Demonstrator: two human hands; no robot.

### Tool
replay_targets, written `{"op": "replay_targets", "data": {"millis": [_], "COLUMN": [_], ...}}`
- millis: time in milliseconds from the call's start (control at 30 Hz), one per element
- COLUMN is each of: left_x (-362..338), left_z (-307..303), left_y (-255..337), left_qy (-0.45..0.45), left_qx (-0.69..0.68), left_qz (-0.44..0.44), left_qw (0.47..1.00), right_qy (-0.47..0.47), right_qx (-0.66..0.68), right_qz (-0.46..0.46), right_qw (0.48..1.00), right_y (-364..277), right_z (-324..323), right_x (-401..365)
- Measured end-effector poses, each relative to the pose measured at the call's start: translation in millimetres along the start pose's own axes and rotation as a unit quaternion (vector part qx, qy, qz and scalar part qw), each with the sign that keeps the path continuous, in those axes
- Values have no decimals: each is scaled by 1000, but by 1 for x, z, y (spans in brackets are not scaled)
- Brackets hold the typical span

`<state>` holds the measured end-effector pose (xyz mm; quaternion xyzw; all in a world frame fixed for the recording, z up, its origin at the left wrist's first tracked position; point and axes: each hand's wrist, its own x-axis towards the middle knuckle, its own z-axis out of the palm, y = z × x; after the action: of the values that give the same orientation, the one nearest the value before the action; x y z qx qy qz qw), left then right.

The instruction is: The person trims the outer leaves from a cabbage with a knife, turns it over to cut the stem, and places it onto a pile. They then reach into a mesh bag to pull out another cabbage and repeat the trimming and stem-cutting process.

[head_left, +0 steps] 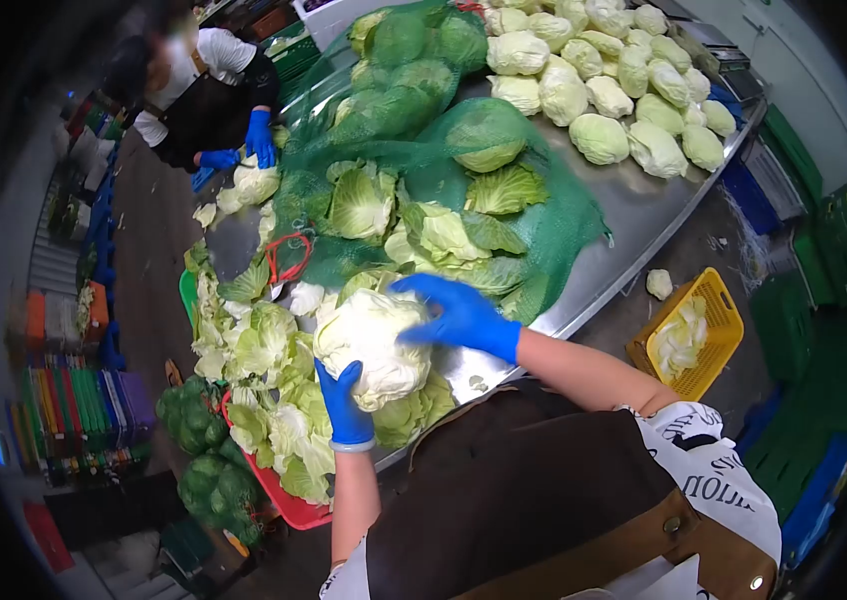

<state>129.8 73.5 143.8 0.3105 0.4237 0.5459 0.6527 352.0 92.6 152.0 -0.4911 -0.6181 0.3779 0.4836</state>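
A pale, trimmed cabbage head [369, 345] is at the near edge of the metal table, over a heap of loose leaves. My left hand [346, 405], in a blue glove, holds it from its lower left side. On its upper right side lies my right hand [459, 315], also gloved in blue, with fingers spread and slightly blurred against the cabbage. Green netting [554, 220] with cabbages and loose outer leaves lies just beyond. Light green leaves [274, 345] pile up to the left, above a red crate [289, 505].
Peeled cabbages [599, 140] are heaped at the back right of the metal table [644, 205]. A yellow basket [719, 345] with leaves stands on the floor at right. Across the table at upper left, a co-worker [209, 90] in blue gloves handles cabbage. Netted cabbages [214, 485] lie at lower left.
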Motion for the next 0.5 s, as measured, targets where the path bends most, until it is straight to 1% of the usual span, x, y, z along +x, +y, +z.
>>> {"op": "replay_targets", "data": {"millis": [33, 133, 233, 267, 300, 367, 433, 500], "left_x": [2, 9, 9, 7, 7, 8, 7, 14], "left_z": [3, 4, 3, 7, 7, 8, 11, 6], "left_y": [-1, -5, -10, -10, -7, -4, 3, 0], "left_qy": [-3, 2, 28, 41, 39, 37, 20, 25], "left_qx": [-18, -66, -91, -94, -67, -14, -25, 11], "left_qz": [-6, -13, -4, 6, 15, 33, 21, 58], "left_qw": [1000, 998, 996, 995, 997, 999, 999, 998], "right_qy": [-2, -9, -38, -73, -70, -64, -144, -207], "right_qx": [-95, -81, -72, -59, -72, -98, -152, -203], "right_qz": [-116, -86, -5, 57, -16, -159, -141, -145], "right_qw": [989, 993, 997, 994, 995, 980, 968, 946], "right_y": [-5, -2, 12, 9, 6, -1, -19, -20], "right_z": [6, 4, -11, -16, -17, -15, -16, -19], "right_x": [-3, -4, -13, -16, -13, -9, -1, 13]}}
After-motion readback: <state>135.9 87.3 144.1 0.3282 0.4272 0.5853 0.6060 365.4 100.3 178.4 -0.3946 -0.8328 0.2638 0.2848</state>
